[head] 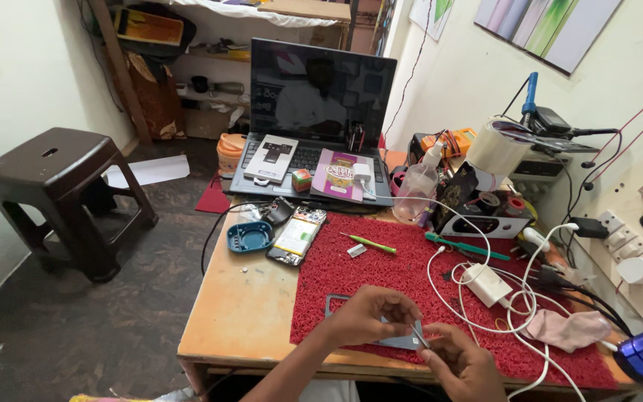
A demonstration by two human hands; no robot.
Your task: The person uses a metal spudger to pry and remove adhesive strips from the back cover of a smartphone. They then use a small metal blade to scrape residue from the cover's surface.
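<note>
My left hand (372, 313) and my right hand (461, 362) meet low over the red mat (426, 283). Between their fingertips is a thin metal tool, likely tweezers (417, 333), pinched mainly by the right hand. The left fingers close on something tiny at its tip; I cannot make out what. Under both hands lies a grey phone frame (396, 341), flat on the mat. An opened phone (298, 235) with its insides showing lies at the mat's far left corner, next to a blue tray (250, 237).
A laptop (314, 119) stands at the back of the wooden table (240, 305) with boxes on its keyboard. A green-handled tool (370, 244), white chargers and cables (489, 286), a spray bottle (418, 186) and tape rolls crowd the right. A brown stool (57, 186) stands left.
</note>
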